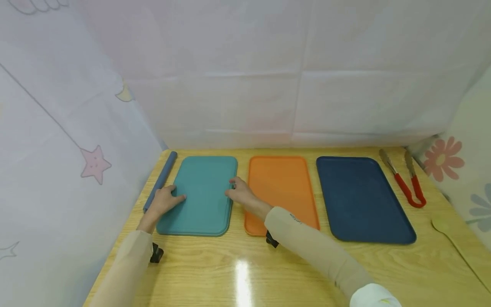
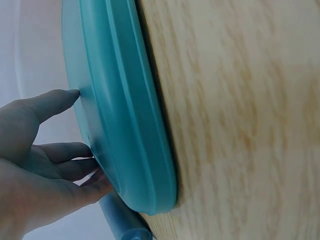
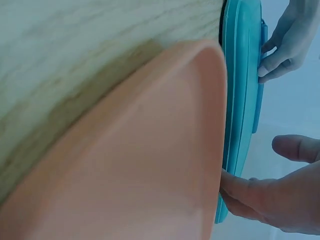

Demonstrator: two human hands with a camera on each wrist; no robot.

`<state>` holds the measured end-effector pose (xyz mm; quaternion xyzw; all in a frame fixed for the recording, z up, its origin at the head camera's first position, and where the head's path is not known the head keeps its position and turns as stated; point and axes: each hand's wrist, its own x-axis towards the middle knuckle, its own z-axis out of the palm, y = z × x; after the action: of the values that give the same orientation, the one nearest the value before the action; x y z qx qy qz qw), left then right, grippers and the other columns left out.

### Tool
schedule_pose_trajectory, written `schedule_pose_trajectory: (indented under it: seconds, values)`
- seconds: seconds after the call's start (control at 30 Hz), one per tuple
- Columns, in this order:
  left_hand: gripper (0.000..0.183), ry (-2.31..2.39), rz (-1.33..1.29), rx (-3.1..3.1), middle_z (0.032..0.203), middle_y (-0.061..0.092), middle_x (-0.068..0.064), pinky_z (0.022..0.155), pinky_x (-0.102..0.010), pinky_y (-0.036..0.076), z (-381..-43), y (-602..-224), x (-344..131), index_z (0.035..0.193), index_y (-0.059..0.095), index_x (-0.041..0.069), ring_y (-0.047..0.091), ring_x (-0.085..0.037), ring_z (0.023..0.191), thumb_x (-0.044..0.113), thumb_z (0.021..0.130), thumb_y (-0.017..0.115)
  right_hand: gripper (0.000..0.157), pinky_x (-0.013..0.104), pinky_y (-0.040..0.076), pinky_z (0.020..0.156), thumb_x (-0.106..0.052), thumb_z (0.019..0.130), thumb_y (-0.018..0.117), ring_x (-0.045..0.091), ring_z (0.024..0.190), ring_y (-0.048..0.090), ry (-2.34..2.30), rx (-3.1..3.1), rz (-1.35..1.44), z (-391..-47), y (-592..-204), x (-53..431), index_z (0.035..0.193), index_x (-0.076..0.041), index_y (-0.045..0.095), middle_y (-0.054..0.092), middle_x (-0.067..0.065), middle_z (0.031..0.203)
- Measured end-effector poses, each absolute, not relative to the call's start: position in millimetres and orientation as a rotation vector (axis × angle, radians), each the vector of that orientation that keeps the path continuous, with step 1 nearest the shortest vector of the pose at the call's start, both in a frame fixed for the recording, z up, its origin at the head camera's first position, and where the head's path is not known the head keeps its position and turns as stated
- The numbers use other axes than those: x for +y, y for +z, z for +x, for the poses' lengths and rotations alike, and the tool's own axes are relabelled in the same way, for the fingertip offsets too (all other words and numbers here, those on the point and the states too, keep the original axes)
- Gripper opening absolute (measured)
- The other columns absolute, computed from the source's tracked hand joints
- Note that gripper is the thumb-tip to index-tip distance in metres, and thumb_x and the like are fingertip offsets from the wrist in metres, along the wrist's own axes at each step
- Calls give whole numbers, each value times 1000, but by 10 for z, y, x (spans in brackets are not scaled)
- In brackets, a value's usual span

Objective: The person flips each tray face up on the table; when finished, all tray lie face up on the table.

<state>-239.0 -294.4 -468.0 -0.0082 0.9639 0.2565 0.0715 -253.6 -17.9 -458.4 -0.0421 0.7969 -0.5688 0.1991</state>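
Observation:
A teal tray (image 1: 203, 196) lies flat at the left of the table, smooth on top; the left wrist view shows ridges along its rounded side (image 2: 125, 100), as if a cover sits on it. At its left edge is my left hand (image 1: 163, 200), with the thumb (image 2: 60, 102) extended to the top face and the other fingers by the rim. My right hand (image 1: 241, 192) reaches over the orange tray (image 1: 281, 183) to the teal tray's right edge. Its fingers are at that edge, and its thumb (image 3: 295, 147) stands apart. The fingertips are partly hidden.
A blue-grey rod or roll (image 1: 165, 172) lies along the table's left edge. Farther right are a navy tray (image 1: 356, 192), red-handled tongs (image 1: 417, 187) and a long-handled spoon (image 1: 441, 224). Hanging cloth (image 1: 230, 85) encloses the table (image 1: 207, 268) at the back and sides.

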Motion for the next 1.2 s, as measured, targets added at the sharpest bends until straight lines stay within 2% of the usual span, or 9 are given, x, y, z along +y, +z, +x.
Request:
schedule_pose_trajectory:
  seconds: [0.2, 0.3, 0.4, 0.57, 0.7, 0.83, 0.93, 1.07, 1.2]
  values:
    - [72, 765, -23, 2896, 138, 34, -43, 97, -65, 36, -2399, -4673, -2946, 139, 31, -20, 26, -61, 126, 30, 96, 58, 67, 42, 46, 86, -8, 91, 59, 31, 121, 48, -1698, 2225, -39, -2528, -4530, -183, 152, -11, 30, 44, 20, 141]
    - [72, 783, -25, 2884, 139, 34, -42, 97, -65, 37, -2410, -4680, -2911, 140, 32, -19, 27, -61, 126, 31, 96, 58, 71, 37, 46, 77, -4, 89, 61, 29, 110, 53, -1766, 2229, 15, -2531, -4523, -170, 152, -12, 30, 49, 20, 134]
    - [73, 807, -30, 2866, 141, 32, -41, 97, -64, 37, -2414, -4679, -2887, 141, 30, -18, 26, -60, 127, 33, 97, 57, 70, 34, 46, 74, -1, 87, 62, 27, 106, 55, -1798, 2229, 30, -2529, -4516, -149, 151, -11, 34, 51, 21, 132]
    - [81, 840, -27, 2836, 143, 28, -40, 99, -66, 33, -2388, -4642, -2923, 143, 27, -18, 21, -60, 130, 42, 96, 55, 72, 43, 51, 79, 5, 85, 60, 26, 101, 59, -1859, 2159, 0, -2532, -4442, -120, 151, -10, 33, 47, 23, 138]
    - [91, 878, -32, 2801, 144, 26, -40, 99, -67, 32, -2377, -4610, -2955, 144, 25, -17, 18, -61, 129, 54, 94, 53, 76, 49, 51, 86, 7, 85, 64, 29, 95, 61, -1896, 2140, -18, -2547, -4361, -118, 152, -9, 31, 49, 24, 135]
    - [88, 910, -60, 2731, 149, 19, -37, 104, -68, 24, -2367, -4607, -2987, 148, 19, -13, 9, -59, 134, 50, 95, 53, 80, 48, 52, 87, 2, 84, 72, 29, 98, 63, -1869, 2164, -10, -2543, -4331, -125, 152, -8, 30, 52, 24, 130]
    - [82, 905, -57, 2718, 150, 19, -37, 104, -68, 22, -2349, -4597, -2987, 148, 19, -12, 9, -58, 136, 43, 97, 54, 82, 46, 53, 87, -1, 83, 74, 28, 93, 66, -1832, 2171, -9, -2535, -4332, -125, 152, -6, 29, 56, 23, 124]
    - [81, 909, -42, 2694, 149, 19, -37, 103, -67, 26, -2329, -4573, -2970, 148, 18, -12, 16, -56, 135, 41, 98, 53, 81, 48, 53, 86, 1, 84, 73, 34, 84, 67, -1833, 2125, -10, -2537, -4318, -100, 151, -2, 28, 60, 22, 112]
    - [82, 925, -43, 2649, 149, 17, -39, 102, -64, 32, -2293, -4551, -2948, 149, 15, -12, 22, -55, 134, 42, 99, 51, 80, 50, 52, 86, 5, 84, 71, 43, 89, 65, -1836, 2068, -16, -2550, -4293, -56, 151, -1, 27, 62, 21, 102]
